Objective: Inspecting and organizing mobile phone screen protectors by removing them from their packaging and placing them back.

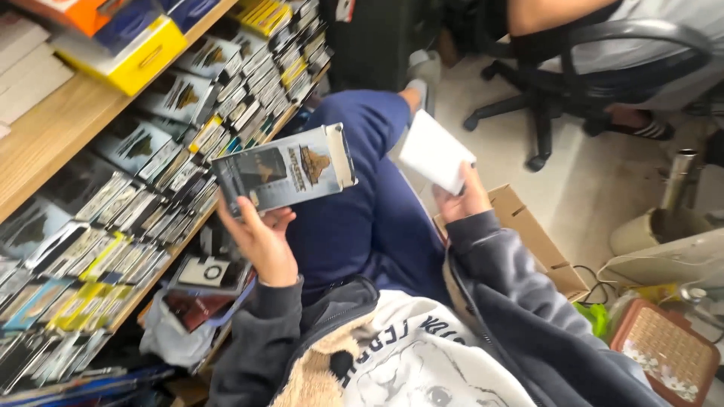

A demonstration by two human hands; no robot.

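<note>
Blue trousers and a grey jacket sleeve fill the middle of the frame as a seated person looks down at two boxes, one in each hand. The left hand (262, 240), left of centre, grips a flat dark box (283, 171) from below, fingers curled round its lower edge, so that its printed front faces up at a slant. The right hand (461, 200), right of centre, closes on a plain white box (435, 152) by its lower corner and holds it tilted, well apart from the dark one. A wooden shelf (56, 128) packed with rows of similar small boxes runs down the left side of the frame, just beside the left hand. A brown cardboard box (539, 243) sits on the floor beside the right sleeve. At upper right, another person sits on a black office chair (562, 90).
</note>
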